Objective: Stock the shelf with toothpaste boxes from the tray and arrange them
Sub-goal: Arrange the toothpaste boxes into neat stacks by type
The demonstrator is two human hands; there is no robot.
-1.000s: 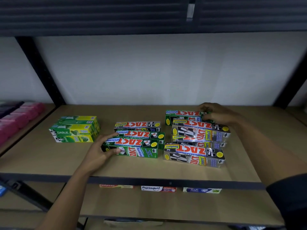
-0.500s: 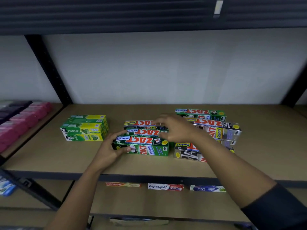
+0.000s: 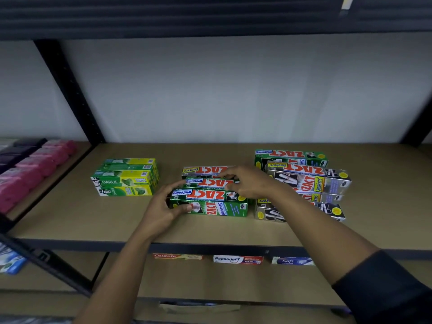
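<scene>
Left hand [image 3: 161,206] grips the left end of the front ZACT Whitening box [image 3: 210,204]; right hand [image 3: 249,183] clasps the second ZACT box [image 3: 205,182]. Bare shelf [image 3: 81,220] lower left.

Shelf [image 3: 70,213]: tan board w/ black front rail, across mid-frame.
Darlie boxes [image 3: 126,181]: green-yellow, neat 2-layer stack, lying flat, left of centre.
Front Zact box [image 3: 210,204]: green "Whitening", centre, long side to the viewer; left hand [image 3: 161,211] grips its left end.
Middle Zact box [image 3: 208,182]: green, just behind it; right hand [image 3: 250,183] fingers curl over its right part.
Back Zact box [image 3: 201,170]: silver "Smokers", behind those 2.
Smokers pile [image 3: 308,183]: silver boxes, uneven heap, right of centre.
Rear green box [image 3: 289,157]: behind the pile.
</scene>
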